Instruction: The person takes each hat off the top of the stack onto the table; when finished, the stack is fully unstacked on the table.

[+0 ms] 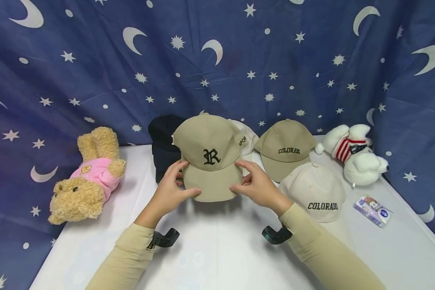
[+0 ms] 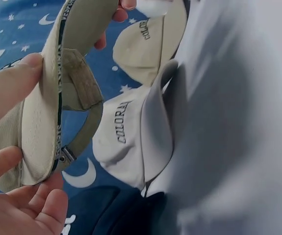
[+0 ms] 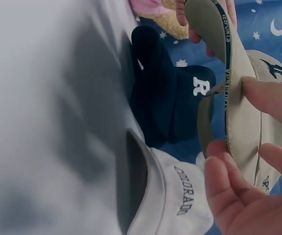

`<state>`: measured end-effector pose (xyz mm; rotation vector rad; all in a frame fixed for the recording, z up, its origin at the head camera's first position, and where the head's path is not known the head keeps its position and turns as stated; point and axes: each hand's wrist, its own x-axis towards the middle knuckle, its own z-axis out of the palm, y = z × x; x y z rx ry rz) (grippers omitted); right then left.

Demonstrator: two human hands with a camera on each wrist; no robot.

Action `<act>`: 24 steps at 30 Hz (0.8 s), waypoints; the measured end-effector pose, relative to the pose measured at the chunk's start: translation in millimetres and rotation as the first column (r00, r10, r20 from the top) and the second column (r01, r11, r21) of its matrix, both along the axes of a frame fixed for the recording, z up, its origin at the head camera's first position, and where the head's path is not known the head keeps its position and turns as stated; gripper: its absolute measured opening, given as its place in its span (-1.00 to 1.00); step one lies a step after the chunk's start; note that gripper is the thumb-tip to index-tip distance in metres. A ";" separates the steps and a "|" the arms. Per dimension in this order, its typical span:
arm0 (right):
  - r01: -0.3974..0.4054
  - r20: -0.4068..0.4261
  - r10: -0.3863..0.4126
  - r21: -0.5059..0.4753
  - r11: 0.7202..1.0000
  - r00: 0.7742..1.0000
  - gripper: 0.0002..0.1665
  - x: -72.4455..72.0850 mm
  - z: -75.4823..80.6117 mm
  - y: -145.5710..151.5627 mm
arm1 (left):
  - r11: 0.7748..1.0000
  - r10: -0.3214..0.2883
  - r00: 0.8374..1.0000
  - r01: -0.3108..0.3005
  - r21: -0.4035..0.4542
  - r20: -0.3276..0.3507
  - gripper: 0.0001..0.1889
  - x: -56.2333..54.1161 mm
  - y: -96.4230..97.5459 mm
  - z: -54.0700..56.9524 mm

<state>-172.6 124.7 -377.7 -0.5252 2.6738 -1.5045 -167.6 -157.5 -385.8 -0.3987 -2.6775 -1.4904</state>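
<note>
Behind a table (image 1: 217,262) covered in white hangs a blue curtain (image 1: 239,52) of moons and stars; between it and me, I hold a beige cap (image 1: 204,135) just off the tabletop. Its crown is rounded, its brim (image 1: 214,185) plain on top. A black gothic R (image 1: 212,157) marks the front, smaller dark letters (image 1: 242,141) run up one side, and a thin dark tape (image 2: 60,88) with pale lettering lines the brim's edge. My left hand (image 1: 170,193) and right hand (image 1: 259,185) each pinch one side of the brim, thumbs on top.

The cap hides part of a very dark cap (image 1: 164,137) and most of a white cap (image 1: 251,141) behind it. The side lettering curves out of sight after "SPOR", and some of my fingertips are covered.

The front faces me; its long axis, crown to brim, runs nearly upright, brim pointing down, R standing upright.
</note>
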 end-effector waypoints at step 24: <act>0.035 0.012 -0.035 -0.009 0.999 0.999 -0.08 27.4 -15.1 52.2 | 0.994 -0.104 0.994 0.103 0.023 0.046 0.16 13.7 31.8 -17.2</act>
